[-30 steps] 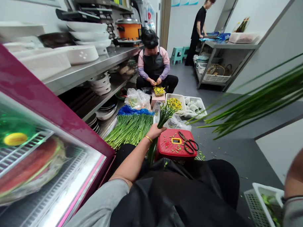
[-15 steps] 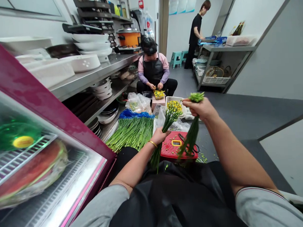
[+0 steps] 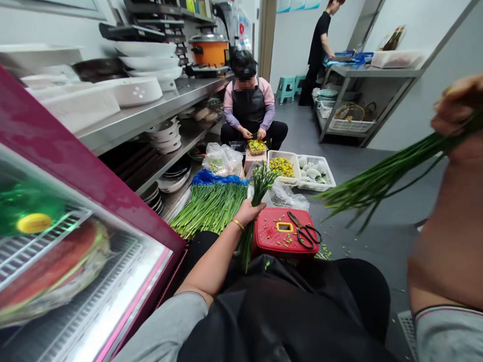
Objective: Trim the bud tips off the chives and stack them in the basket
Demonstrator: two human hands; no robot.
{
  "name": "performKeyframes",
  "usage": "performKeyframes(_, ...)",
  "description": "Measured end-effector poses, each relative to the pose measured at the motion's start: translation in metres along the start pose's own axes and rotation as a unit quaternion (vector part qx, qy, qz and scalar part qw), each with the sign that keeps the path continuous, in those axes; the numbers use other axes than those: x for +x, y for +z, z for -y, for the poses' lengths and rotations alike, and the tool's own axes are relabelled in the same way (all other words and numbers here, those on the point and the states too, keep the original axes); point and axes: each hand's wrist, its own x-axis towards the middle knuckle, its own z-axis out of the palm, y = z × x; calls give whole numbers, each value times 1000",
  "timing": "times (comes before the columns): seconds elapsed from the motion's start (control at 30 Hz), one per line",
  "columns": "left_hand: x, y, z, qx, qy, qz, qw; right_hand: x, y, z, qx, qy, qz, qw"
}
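Observation:
My left hand (image 3: 248, 212), with a gold bracelet at the wrist, is closed round an upright bunch of flowering chives (image 3: 262, 181), buds at the top. Far out to the right, blurred, my right hand (image 3: 458, 107) grips a second bunch of chives (image 3: 387, 170); its stems point left, and its other end runs out of view. Between my knees stands a red plastic box (image 3: 267, 237) strewn with green bits. Black-handled scissors (image 3: 306, 236) lie on its lid, touched by neither hand. A thick pile of chives (image 3: 211, 208) lies beyond my left forearm.
A person (image 3: 249, 104) sits opposite, hands over a container of yellow flowers (image 3: 257, 146). White baskets (image 3: 330, 179) stand on the floor ahead. A steel shelf (image 3: 144, 108) and a glass-fronted fridge (image 3: 149, 268) flank my left. Another person (image 3: 319, 41) stands at a steel table (image 3: 392, 74).
My right hand has swung with its bunch from above the red box far to the right, uncovering the scissors. My left hand keeps its bunch in nearly the same place.

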Motion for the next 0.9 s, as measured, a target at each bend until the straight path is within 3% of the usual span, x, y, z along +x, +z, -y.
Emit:
performKeyframes(0.17, 3, 15, -5, -18, 5, 19, 1000, -17, 13, -11, -39, 36, 18, 998)
performKeyframes(0.43, -13, 27, -15, 35, 51, 44, 997, -16, 29, -30, -58, 123, 31, 990)
performKeyframes(0.63, -17, 25, -11, 24, 56, 57, 997, -13, 35, -34, 2, 74, 3, 997)
performKeyframes(0.9, -16, 27, -7, 27, 13, 63, 998, -13, 28, -29, -94, 50, 35, 994)
